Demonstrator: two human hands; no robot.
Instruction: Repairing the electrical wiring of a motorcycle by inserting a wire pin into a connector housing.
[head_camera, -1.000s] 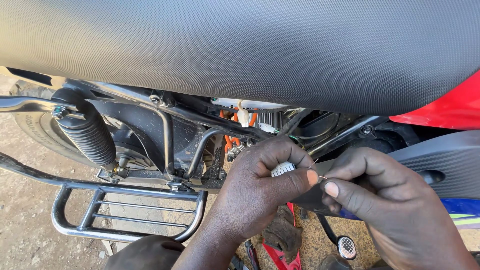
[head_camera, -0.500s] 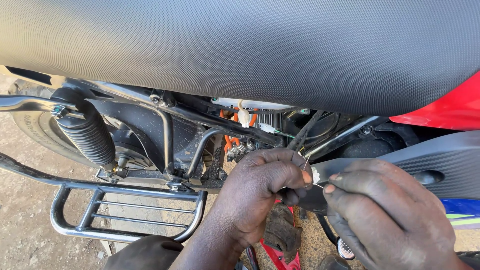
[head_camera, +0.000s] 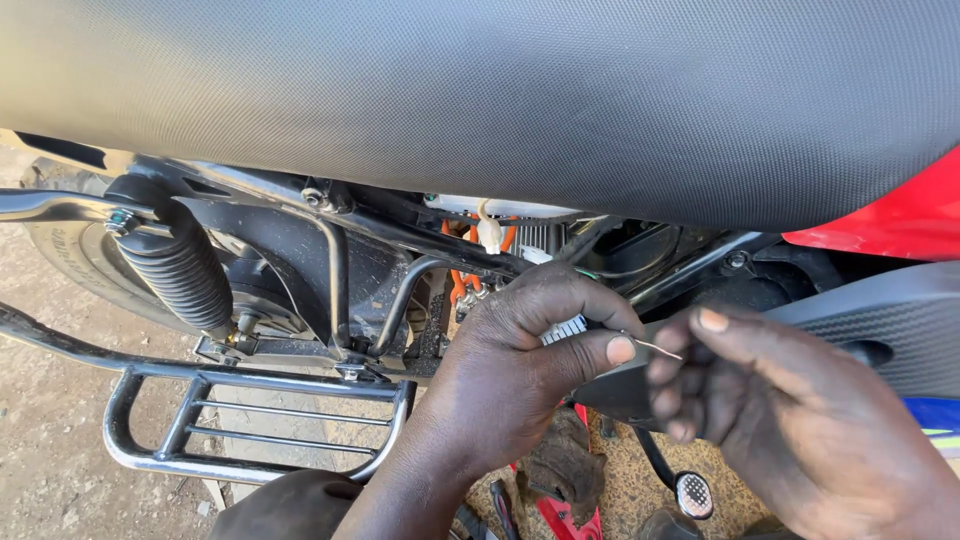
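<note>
I look down the side of a motorcycle, below its black textured seat (head_camera: 500, 100). My left hand (head_camera: 510, 375) grips a small white ribbed part (head_camera: 563, 328) between thumb and fingers, close under the frame. A thin metal wire (head_camera: 655, 346) sticks out to the right from my left thumb tip. My right hand (head_camera: 790, 410) hovers just right of the wire, fingers bent and apart, its fingertips near the wire's free end. Whether they touch the wire I cannot tell.
A black rear shock spring (head_camera: 175, 265) stands at left beside the tyre (head_camera: 70, 255). A chrome footrest rack (head_camera: 240, 410) runs below. Orange wires and a white connector (head_camera: 490, 235) sit under the seat. Red bodywork (head_camera: 890, 220) and a grey side panel (head_camera: 890, 320) lie right.
My right hand has let go of the pinch and drawn slightly right and down, fingers spreading. The thin wire now shows between the hands. My left hand keeps its grip on the white part.
</note>
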